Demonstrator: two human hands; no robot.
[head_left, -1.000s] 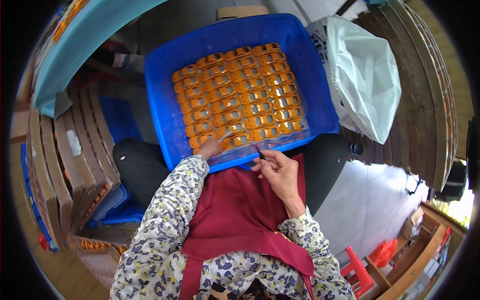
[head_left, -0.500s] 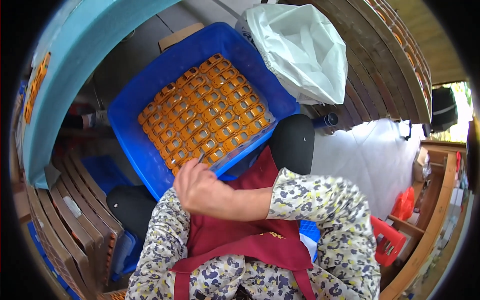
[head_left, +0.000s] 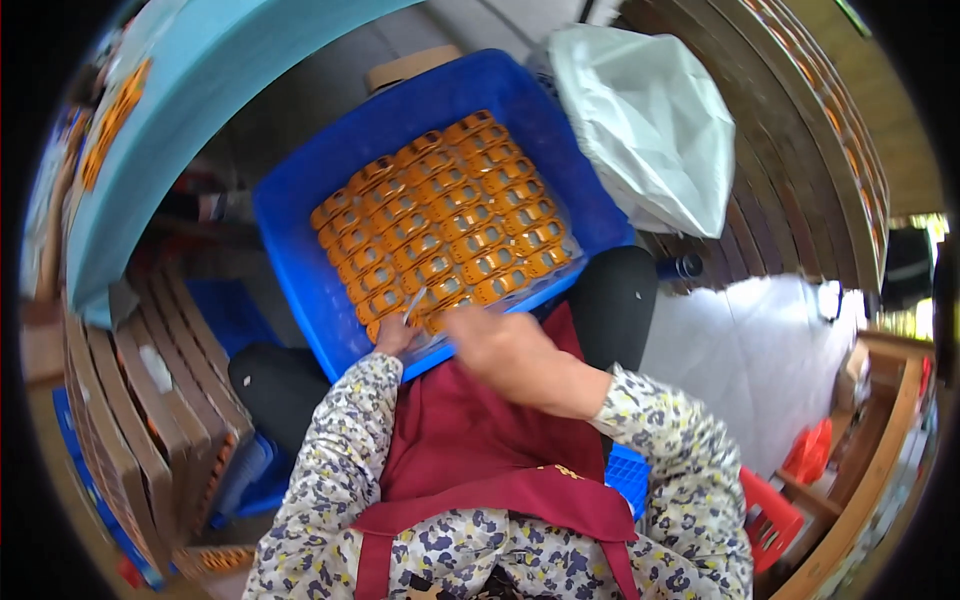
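Observation:
In front of me, rows of orange toy car shells lie inside a blue plastic bin. My left hand is at the bin's near edge, beside the nearest shells. Its fingers appear closed on a thin pale strip that sticks up toward the shells; what the strip is does not show clearly. Just right of it, my right hand hovers above the near rim and my dark red apron. Motion smears its fingers, so whether they hold anything cannot be seen.
A white plastic bag stands open beyond the bin's right side. Stacked brown trays rise at the far right, more trays at the left. A light blue curved surface arches over the left. A red plastic item sits lower right.
My right hand has moved right, away from my left hand, which it had been covering. The left hand and the pale strip now show. The whole view has shifted slightly.

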